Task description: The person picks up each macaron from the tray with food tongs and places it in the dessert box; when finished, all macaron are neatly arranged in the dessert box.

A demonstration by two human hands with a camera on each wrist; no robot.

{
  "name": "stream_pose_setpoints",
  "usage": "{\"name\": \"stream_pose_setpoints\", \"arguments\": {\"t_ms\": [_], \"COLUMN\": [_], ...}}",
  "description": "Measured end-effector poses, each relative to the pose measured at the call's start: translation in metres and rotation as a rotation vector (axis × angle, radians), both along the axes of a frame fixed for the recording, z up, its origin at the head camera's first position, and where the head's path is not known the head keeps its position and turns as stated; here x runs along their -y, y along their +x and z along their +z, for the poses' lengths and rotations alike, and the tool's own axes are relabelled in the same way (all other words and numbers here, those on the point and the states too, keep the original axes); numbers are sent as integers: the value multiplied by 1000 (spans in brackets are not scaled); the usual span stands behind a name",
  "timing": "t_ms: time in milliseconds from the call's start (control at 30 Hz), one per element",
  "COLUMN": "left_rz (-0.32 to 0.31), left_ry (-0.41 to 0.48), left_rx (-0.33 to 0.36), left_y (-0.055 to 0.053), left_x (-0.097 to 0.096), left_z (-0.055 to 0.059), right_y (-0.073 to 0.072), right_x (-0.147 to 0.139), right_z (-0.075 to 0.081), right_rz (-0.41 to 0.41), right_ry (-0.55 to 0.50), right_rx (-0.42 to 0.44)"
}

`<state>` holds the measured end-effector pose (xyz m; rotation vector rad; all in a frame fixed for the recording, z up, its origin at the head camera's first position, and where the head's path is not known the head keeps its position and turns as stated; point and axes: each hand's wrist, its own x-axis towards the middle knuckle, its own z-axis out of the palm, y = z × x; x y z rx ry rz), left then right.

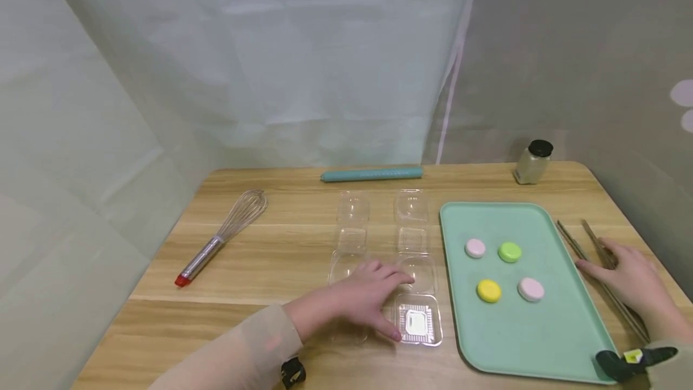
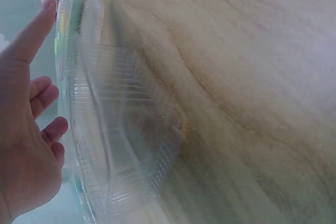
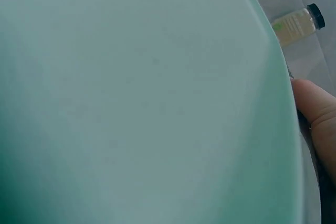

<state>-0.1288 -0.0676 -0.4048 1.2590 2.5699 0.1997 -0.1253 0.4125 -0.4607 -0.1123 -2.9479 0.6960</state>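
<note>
In the head view my left hand (image 1: 368, 297) reaches over clear plastic boxes (image 1: 418, 321) that stand in two columns, their lids open. Its fingers are spread and loosely bent, holding nothing; part of the left column is hidden under it. In the left wrist view the ribbed wall of a box (image 2: 126, 124) stands beside the fingers. My right hand (image 1: 630, 275) grips long metal tongs (image 1: 574, 239) to the right of the green tray (image 1: 563, 348), thumb on one arm and fingers round the other. Pink (image 1: 475, 248), green (image 1: 510, 251) and yellow (image 1: 489, 290) macarons lie on the tray, with a second pink macaron (image 1: 531, 289).
A whisk (image 1: 222, 236) with a red-tipped handle lies at the left. Along the back edge is a teal stick-like roll (image 1: 371, 174). A small jar with a black lid (image 1: 533, 162) stands at the back right. Pale sheeting surrounds the wooden table (image 1: 260, 275).
</note>
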Motion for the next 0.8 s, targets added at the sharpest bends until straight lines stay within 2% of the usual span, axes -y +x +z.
{"name": "stream_pose_setpoints", "arguments": {"t_ms": [500,800], "left_rz": [-10,-28], "left_ry": [-5,-8], "left_rx": [-1,-32], "left_y": [2,2], "left_x": [-4,-5], "left_z": [1,0], "right_y": [-1,0], "right_x": [1,1], "right_z": [7,13], "right_rz": [-18,-60], "right_ry": [31,0], "right_rx": [35,59]}}
